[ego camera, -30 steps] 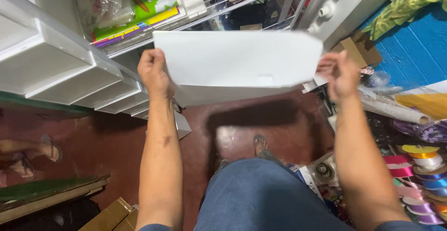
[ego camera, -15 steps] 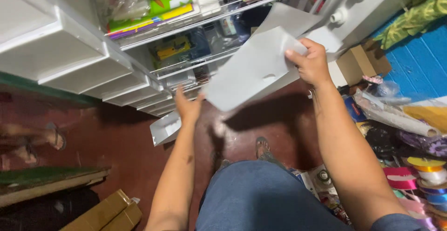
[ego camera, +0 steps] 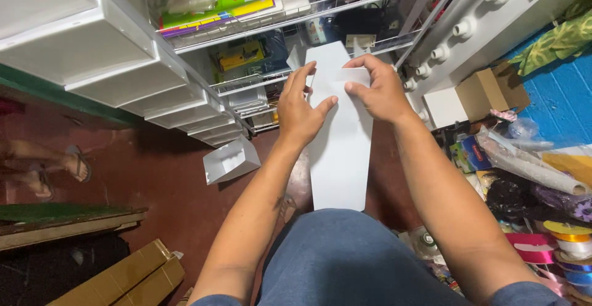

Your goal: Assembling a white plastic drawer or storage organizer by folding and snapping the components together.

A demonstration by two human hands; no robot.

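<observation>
- Right now, seen from the head camera, the person sits with both bare arms stretched out over their lap, and a long white card sheet (ego camera: 339, 152) stands lengthwise between the hands, its lower edge resting at the blue-grey trousers (ego camera: 345, 263).
- Its upper end tapers to a point in front of the wire shelf rack (ego camera: 271, 78).
- Left hand (ego camera: 300, 110): the grip is closed on the sheet's left edge near the top, thumb lying across the white face, fingers curled over the edge.
- Right hand (ego camera: 377, 89): the grip is likewise closed on the sheet, fingers bent over a folded flap at the upper right, fingertips pressing down on it.
- Both hands sit close together, almost touching, on the upper part of the sheet.
- On the dark red floor (ego camera: 154, 176), left of the sheet, lies a small white folded box (ego camera: 231, 160), apart from the hands.
- White plastic drawers (ego camera: 92, 53) stack up at the upper left, beside the rack.
- Coloured paper packs (ego camera: 222, 4) lie on the rack's top tier.
- At the right edge of the floor sit a brown cardboard box (ego camera: 490, 90), a clear-wrapped roll (ego camera: 530, 164) and ribbon spools (ego camera: 564, 238).
- At far left another person's sandalled feet (ego camera: 49, 164) rest on the floor, well apart.
- Flat brown cartons (ego camera: 129, 278) lie at the bottom left corner.
</observation>
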